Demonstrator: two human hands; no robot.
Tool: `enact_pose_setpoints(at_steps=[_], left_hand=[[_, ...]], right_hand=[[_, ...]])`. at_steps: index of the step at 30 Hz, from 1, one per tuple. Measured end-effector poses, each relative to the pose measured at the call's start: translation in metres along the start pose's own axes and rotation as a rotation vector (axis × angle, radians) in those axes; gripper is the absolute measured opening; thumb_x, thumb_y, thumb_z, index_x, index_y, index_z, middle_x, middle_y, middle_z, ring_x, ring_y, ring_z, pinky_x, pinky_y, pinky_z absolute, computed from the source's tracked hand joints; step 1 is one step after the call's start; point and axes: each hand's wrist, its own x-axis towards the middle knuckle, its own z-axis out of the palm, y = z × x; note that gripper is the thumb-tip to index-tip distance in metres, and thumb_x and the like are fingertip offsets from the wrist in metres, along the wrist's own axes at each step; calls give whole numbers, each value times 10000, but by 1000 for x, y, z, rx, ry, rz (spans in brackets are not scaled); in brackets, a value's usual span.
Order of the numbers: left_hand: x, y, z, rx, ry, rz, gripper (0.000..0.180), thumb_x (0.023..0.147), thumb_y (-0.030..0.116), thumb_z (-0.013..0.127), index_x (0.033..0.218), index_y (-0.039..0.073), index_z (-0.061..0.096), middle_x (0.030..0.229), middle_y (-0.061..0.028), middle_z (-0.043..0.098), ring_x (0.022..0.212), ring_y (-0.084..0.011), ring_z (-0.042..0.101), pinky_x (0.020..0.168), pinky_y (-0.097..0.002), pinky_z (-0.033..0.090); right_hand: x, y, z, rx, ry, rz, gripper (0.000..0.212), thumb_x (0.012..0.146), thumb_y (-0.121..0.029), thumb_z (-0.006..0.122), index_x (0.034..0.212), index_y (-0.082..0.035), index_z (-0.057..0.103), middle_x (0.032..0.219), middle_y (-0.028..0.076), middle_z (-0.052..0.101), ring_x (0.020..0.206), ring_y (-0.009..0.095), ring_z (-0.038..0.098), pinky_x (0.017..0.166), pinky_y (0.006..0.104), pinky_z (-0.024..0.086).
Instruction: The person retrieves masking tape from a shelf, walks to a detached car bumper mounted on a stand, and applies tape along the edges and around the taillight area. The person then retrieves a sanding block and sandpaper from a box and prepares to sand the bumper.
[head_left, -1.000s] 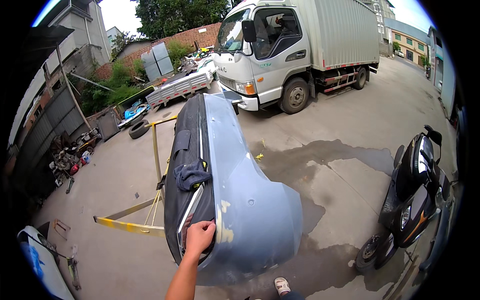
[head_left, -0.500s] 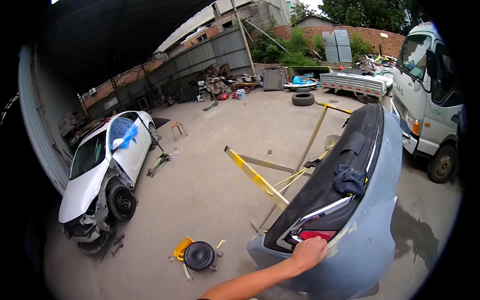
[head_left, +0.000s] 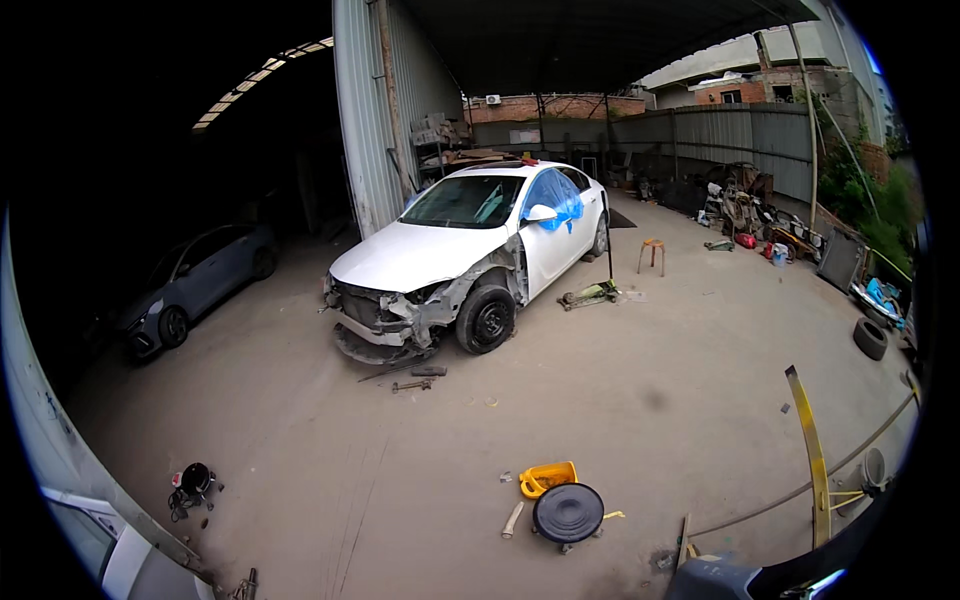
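Neither of my hands shows in the head view, so what they hold or touch is hidden. At the lower right edge, only a corner of the grey-blue car bumper (head_left: 712, 580) comes into the picture. Beside it stands the yellow-painted metal stand (head_left: 812, 455), partly cut off by the dark rim. A round black stool (head_left: 568, 514) on low feet sits on the floor near the bottom middle. Touching its far side is a yellow cut-open plastic jug (head_left: 546, 478).
A white car (head_left: 430, 252) with its front bumper off stands ahead, blue film on a side window. Right of it are a green floor jack (head_left: 590, 294) and a wooden stool (head_left: 652, 256). A dark car (head_left: 205, 275) is in shade at left. A tyre (head_left: 870, 339) lies far right.
The view has swung left, toward the white car. The hand that was at the bumper's red tail light is out of the picture, and the bumper has slid to the lower right edge.
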Motion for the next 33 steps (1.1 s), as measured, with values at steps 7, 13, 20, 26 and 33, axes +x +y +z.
enact_pose_setpoints(at_steps=[7, 13, 20, 26, 33], left_hand=[[37, -157, -19, -328, 341, -84, 328, 829, 262, 472, 773, 23, 689, 867, -223, 652, 836, -396, 615, 732, -454, 486], [24, -72, 17, -518, 266, -266, 348, 837, 320, 476, 750, 55, 684, 815, -191, 657, 782, -355, 616, 697, -444, 486], [37, -96, 20, -590, 22, -418, 320, 846, 382, 517, 940, 115, 667, 880, -123, 675, 787, -261, 648, 689, -391, 513], [77, -139, -95, -738, 203, -616, 366, 760, 316, 544, 1064, 134, 637, 943, -126, 681, 867, -298, 649, 750, -447, 513], [199, -153, -224, -2035, 765, -607, 261, 877, 177, 589, 1020, -41, 592, 789, -149, 629, 595, -218, 593, 460, -319, 485]], right_hand=[[60, -150, 157, -291, -459, -206, 258, 875, -268, 529, 1001, -49, 581, 791, 120, 606, 667, 241, 582, 563, 368, 497], [136, -315, 310, -329, -408, -82, 71, 875, -134, 527, 887, -71, 558, 609, 26, 485, 491, 148, 459, 400, 286, 375], [208, -444, 489, -704, -539, -249, 146, 855, -215, 527, 799, -97, 591, 585, 22, 479, 502, 156, 469, 398, 315, 350], [201, -561, 720, -1060, -638, -447, 137, 802, -204, 548, 771, -98, 628, 656, 58, 553, 575, 196, 541, 460, 348, 415], [193, -660, 957, -1560, -685, -1030, 135, 739, -190, 573, 737, -98, 671, 738, 101, 640, 659, 242, 625, 532, 385, 491]])
